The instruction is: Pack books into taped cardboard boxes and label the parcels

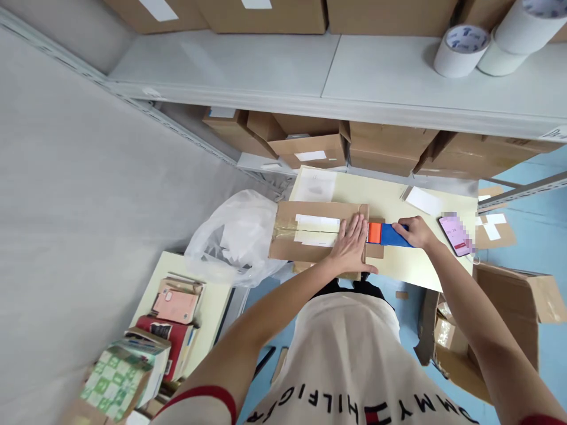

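A closed cardboard box (283,239) lies on the pale table, with clear tape along its middle seam and a white label (316,223) across the seam. My left hand (352,242) rests flat on the right part of the box, fingers stretched out and thumb spread. In my right hand (415,232) is a blue-and-orange tape dispenser (390,234), fingers wrapped round its blue end. Its orange end meets the right edge of the box, close to my left fingertips. Whether tape runs from it cannot be made out.
A phone (455,234) and a white card box (423,199) lie on the table's right side. A plastic bag (239,242) is at the left. Shelves (221,65) with cartons and tape rolls (461,50) stand ahead. Books (166,342) and an open carton (505,319) flank me.
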The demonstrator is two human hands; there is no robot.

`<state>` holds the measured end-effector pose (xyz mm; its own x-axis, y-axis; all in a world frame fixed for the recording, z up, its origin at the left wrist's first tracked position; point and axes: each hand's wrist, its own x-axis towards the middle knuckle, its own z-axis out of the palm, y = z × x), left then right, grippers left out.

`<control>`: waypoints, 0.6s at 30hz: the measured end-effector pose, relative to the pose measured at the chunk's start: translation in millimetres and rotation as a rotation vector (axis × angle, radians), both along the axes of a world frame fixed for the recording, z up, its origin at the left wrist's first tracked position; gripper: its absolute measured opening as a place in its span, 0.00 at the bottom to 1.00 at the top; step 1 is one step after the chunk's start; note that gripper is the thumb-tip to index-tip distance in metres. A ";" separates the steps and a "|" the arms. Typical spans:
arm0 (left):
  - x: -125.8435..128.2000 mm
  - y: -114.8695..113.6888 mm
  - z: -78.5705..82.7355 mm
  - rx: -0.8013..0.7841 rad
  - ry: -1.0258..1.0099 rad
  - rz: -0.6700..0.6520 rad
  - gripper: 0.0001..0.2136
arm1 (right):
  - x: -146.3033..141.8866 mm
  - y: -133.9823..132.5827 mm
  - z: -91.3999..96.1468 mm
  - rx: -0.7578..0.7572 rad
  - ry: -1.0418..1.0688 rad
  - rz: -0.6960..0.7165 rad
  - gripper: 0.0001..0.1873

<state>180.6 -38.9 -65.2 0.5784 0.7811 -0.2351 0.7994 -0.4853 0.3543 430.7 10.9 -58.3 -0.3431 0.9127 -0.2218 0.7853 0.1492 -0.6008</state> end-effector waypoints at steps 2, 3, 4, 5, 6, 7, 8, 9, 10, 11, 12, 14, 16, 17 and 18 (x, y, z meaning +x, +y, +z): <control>10.4 2.1 -0.3 -0.004 0.012 -0.002 0.61 | 5.2 -2.8 -6.3 -0.035 0.038 -0.011 0.33; 11.4 3.3 -0.2 -0.009 0.025 0.002 0.59 | 10.6 -3.4 -9.2 -0.052 0.052 -0.012 0.33; 10.9 4.5 0.0 -0.015 0.036 0.006 0.57 | 17.7 -3.7 -11.5 -0.068 0.058 -0.008 0.33; 9.6 5.5 0.4 -0.022 0.046 0.010 0.56 | 26.1 -3.5 -12.9 -0.084 0.054 -0.001 0.33; 8.4 6.4 0.8 -0.030 0.053 0.013 0.56 | 35.0 -2.9 -13.2 -0.101 0.037 0.006 0.33; 7.5 6.9 1.3 -0.037 0.057 0.014 0.56 | 43.4 -2.1 -12.0 -0.119 0.007 0.013 0.32; 7.1 7.1 1.9 -0.042 0.058 0.015 0.56 | 50.1 -1.2 -9.1 -0.137 -0.037 0.018 0.32; 7.3 7.1 2.7 -0.045 0.057 0.014 0.56 | 53.9 -0.2 -4.5 -0.153 -0.094 0.022 0.32; 8.0 6.8 3.8 -0.045 0.056 0.009 0.56 | 54.0 0.8 1.7 -0.164 -0.168 0.019 0.32; 9.0 6.6 5.1 -0.043 0.055 -0.001 0.55 | 49.7 1.6 9.3 -0.172 -0.253 0.010 0.31; 10.3 6.5 6.7 -0.039 0.056 -0.014 0.53 | 41.0 2.2 17.8 -0.176 -0.341 -0.002 0.30; 13.5 6.7 10.5 -0.024 0.065 -0.038 0.47 | 13.1 2.8 35.0 -0.174 -0.510 -0.046 0.29; 16.9 7.9 14.5 -0.002 0.084 -0.049 0.42 | -20.7 3.0 48.2 -0.169 -0.591 -0.062 0.27; 18.5 8.7 16.4 0.008 0.096 -0.047 0.41 | -36.4 3.1 52.1 -0.167 -0.606 -0.045 0.24; 20.0 9.6 18.1 0.015 0.106 -0.046 0.41 | -49.6 3.0 54.3 -0.166 -0.621 -0.020 0.21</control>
<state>200.5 -29.2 -47.1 0.5864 0.7582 -0.2851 0.8086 -0.5271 0.2612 381.1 13.9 -4.0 -0.0888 0.8542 -0.5123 0.9960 0.0755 -0.0468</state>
